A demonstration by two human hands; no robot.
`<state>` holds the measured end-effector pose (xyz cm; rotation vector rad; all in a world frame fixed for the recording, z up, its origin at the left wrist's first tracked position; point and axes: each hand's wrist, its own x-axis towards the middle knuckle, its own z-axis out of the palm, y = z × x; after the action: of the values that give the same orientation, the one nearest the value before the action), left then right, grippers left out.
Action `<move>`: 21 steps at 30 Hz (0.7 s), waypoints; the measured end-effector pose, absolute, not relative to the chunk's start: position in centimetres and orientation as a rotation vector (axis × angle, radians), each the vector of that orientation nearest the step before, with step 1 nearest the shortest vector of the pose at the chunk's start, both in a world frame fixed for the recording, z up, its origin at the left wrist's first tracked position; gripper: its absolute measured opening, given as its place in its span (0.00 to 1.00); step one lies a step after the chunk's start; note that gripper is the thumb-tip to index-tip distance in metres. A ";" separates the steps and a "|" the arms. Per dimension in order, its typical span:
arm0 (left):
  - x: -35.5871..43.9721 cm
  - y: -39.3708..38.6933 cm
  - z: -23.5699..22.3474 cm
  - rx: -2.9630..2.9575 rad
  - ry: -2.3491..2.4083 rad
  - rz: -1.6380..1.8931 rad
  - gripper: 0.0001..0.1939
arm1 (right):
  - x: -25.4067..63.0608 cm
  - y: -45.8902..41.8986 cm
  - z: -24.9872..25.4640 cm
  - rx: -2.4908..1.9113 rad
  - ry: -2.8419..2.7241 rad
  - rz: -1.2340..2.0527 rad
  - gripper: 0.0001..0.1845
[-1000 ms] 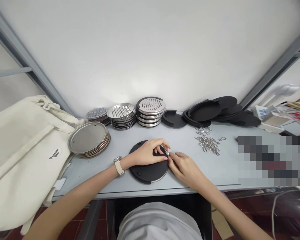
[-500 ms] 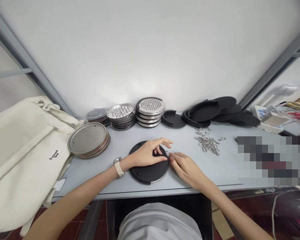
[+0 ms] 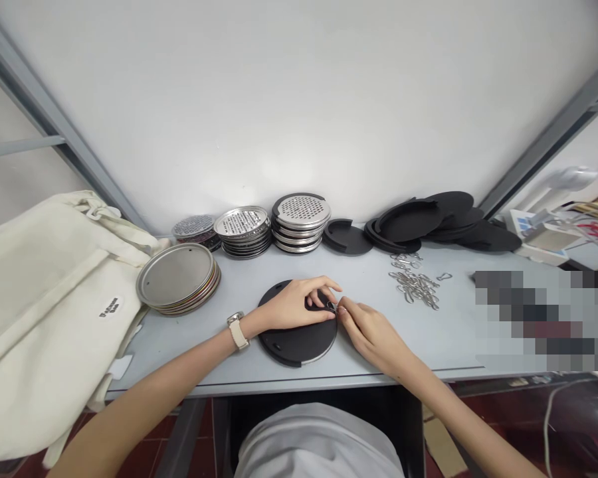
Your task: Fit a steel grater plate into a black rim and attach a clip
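Observation:
A black round disc [image 3: 301,342] lies flat near the table's front edge, with a thin silvery rim showing along its lower right side. Across its top rests my left hand [image 3: 292,307], thumb stretched to the right and fingers apart, the index reaching past the disc's edge. At that edge my right hand [image 3: 366,326] pinches a small metal snap hook [image 3: 331,307]. Its far end is between the right fingertips, so whether it passes through the disc cannot be seen. A pile of similar snap hooks [image 3: 418,289] lies to the right.
Behind stand stacks of perforated metal graters [image 3: 301,211] and [another] grater stack [image 3: 242,222]. Plain metal discs [image 3: 177,275] are stacked at left beside a cream bag [image 3: 54,312]. Black round holders [image 3: 411,222] lean at back right. A blurred-out patch [image 3: 543,322] covers the right side.
The right fingertips have shifted slightly up at the disc's edge, and more of the snap hook shows. My left hand stays on the disc, its fingers barely moved.

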<state>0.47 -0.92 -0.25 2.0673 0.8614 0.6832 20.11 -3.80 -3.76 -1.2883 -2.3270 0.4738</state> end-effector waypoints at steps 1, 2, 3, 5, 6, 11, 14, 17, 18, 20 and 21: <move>0.5 -0.9 -0.3 2.066 0.867 0.681 0.21 | 20.1 -3.9 -3.7 -1.283 -2.318 0.489 0.12; 0.5 -0.9 -0.3 2.064 0.872 0.681 0.21 | 20.1 -3.9 -3.6 -1.273 -2.313 0.501 0.11; 0.5 -0.9 -0.3 2.063 0.875 0.682 0.21 | 20.1 -4.0 -3.5 -1.261 -2.312 0.506 0.09; 0.4 -0.9 -0.4 2.063 0.872 0.688 0.21 | 20.2 -4.1 -3.3 -1.239 -2.320 0.497 0.05; 0.4 -0.9 -0.4 2.062 0.867 0.691 0.20 | 20.2 -4.1 -3.3 -1.236 -2.326 0.491 0.04; 0.4 -0.9 -0.5 2.052 0.872 0.694 0.22 | 20.0 -3.9 -3.4 -1.301 -2.285 0.534 0.12; 0.4 -0.9 -0.5 2.045 0.877 0.687 0.23 | 20.0 -3.6 -3.7 -1.290 -2.268 0.565 0.14; 0.4 -0.9 -0.5 2.040 0.884 0.686 0.22 | 20.2 -3.6 -3.9 -1.249 -2.273 0.601 0.13; 0.4 -0.9 -0.5 2.040 0.886 0.688 0.21 | 20.2 -3.6 -3.9 -1.242 -2.275 0.611 0.13; 0.4 -0.9 -0.6 2.041 0.886 0.688 0.21 | 20.3 -3.6 -4.0 -1.243 -2.277 0.623 0.12; 0.4 -0.9 -0.6 2.043 0.885 0.688 0.21 | 20.3 -3.6 -4.0 -1.245 -2.278 0.625 0.12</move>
<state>0.41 -0.89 -0.56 2.0425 0.8850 0.6876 20.29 -3.57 -3.97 -1.2453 -2.2779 0.6254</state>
